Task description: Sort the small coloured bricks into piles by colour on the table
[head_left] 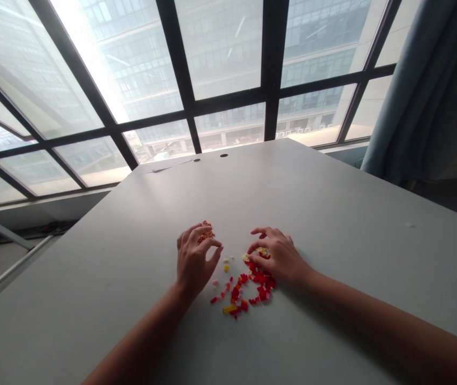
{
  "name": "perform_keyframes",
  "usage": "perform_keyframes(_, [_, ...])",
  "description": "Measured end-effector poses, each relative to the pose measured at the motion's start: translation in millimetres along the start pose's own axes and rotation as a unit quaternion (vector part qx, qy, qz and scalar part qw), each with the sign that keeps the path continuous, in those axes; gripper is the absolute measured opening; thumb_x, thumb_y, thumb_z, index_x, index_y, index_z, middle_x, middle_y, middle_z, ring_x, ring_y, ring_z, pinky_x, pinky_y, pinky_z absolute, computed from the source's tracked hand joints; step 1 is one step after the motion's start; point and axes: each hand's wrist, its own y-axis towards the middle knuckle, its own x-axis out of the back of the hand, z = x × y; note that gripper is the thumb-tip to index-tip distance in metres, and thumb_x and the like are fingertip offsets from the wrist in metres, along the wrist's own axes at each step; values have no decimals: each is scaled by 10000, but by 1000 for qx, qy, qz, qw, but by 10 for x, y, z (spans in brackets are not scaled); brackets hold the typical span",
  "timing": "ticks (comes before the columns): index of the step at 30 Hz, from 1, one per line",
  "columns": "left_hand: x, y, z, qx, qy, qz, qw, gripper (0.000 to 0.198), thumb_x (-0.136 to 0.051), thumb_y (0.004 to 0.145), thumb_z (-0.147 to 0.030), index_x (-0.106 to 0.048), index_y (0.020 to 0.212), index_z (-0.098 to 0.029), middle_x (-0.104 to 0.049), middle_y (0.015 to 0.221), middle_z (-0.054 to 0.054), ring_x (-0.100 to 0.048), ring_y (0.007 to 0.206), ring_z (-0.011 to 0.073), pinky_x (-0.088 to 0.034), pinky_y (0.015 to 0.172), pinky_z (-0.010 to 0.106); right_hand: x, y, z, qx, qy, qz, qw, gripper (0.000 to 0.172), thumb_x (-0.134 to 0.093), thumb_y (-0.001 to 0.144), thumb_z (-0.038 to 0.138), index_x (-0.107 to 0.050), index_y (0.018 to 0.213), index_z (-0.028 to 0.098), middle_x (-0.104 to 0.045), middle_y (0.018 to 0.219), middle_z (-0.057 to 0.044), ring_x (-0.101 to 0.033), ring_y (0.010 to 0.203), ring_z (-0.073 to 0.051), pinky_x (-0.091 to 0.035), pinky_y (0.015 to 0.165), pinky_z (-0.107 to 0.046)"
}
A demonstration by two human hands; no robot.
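Small plastic bricks (pixel 241 289) lie scattered on a desk (pixel 312 203), between the left hand (pixel 192 262) and the right hand (pixel 279 256), which rests on the scatter's upper edge. A separate clump of bricks (pixel 206 232) sits just beyond the left hand's fingers. Behind the desk, at twelve o'clock, stands a window (pixel 224 64), with a curtain (pixel 425 91) at two o'clock

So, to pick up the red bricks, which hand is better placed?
Probably the right hand: it rests right beside the red bricks, while the left hand curves around the orange heap.
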Motion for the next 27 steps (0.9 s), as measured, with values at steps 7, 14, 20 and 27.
perform_keyframes(7, [27,-7,-176,-41,-40,27,998,26,-706,764,-238,-689,754,-256,-637,1105,51,-510,1173,281,-393,989,494,-46,10,-47,5,30,-24,999,124,-621,797,313,-734,814,265,-580,1212,-74,-505,1114,-278,-371,925,-499])
perform_keyframes(14, [33,-35,-351,-3,-92,14,996,70,-747,733,-281,-693,776,-273,-644,1096,37,-519,1150,274,-408,987,496,-86,-9,24,-16,164,-39,986,189,-606,808,388,-729,851,252,-581,1178,-88,-507,1141,-269,-366,998,-475])
perform_keyframes(20, [29,-52,-370,1,-84,1,996,37,-691,788,-278,-679,756,-267,-638,1101,37,-522,1149,260,-407,997,490,-101,-42,72,-28,187,-43,981,200,-612,801,421,-728,834,261,-590,1160,-77,-517,1135,-272,-368,1005,-477])
perform_keyframes(27, [37,-51,-403,3,-87,-1,996,35,-671,792,-242,-668,759,-254,-638,1106,39,-528,1147,258,-392,1009,477,-115,-64,95,-25,199,-49,978,185,-611,805,405,-729,837,265,-600,1139,-74,-530,1112,-264,-378,997,-457])
